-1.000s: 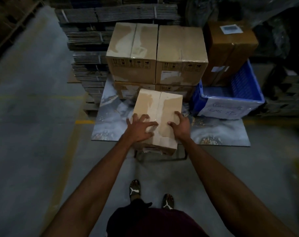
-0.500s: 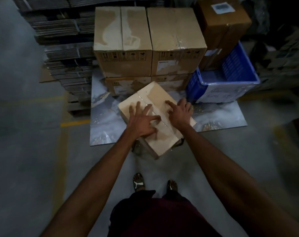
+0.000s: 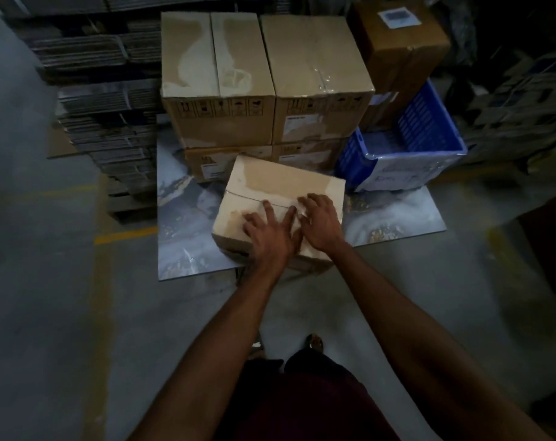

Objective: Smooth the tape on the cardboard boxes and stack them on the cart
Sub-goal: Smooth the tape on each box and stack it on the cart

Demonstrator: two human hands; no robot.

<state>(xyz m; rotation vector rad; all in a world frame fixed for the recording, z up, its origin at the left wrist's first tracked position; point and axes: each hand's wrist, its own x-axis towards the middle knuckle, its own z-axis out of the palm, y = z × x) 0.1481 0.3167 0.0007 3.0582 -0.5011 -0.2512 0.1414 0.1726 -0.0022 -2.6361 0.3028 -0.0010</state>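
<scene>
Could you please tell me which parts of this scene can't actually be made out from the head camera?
- What the near cardboard box rests on: the box and both arms cover it.
- Tape seam under the left hand and right hand: the hands hide it.
- Handwriting on the blue crate: too blurred to read.
- Labels on the stacked boxes: too small.
- Right-hand background: too dark.

Both bare arms extended forward and down, forearms converging. Left hand palm down, fingers straight and spread, pressed flat. Right hand just beside it, palm down, fingers spread, thumb touching left hand's index finger.
</scene>
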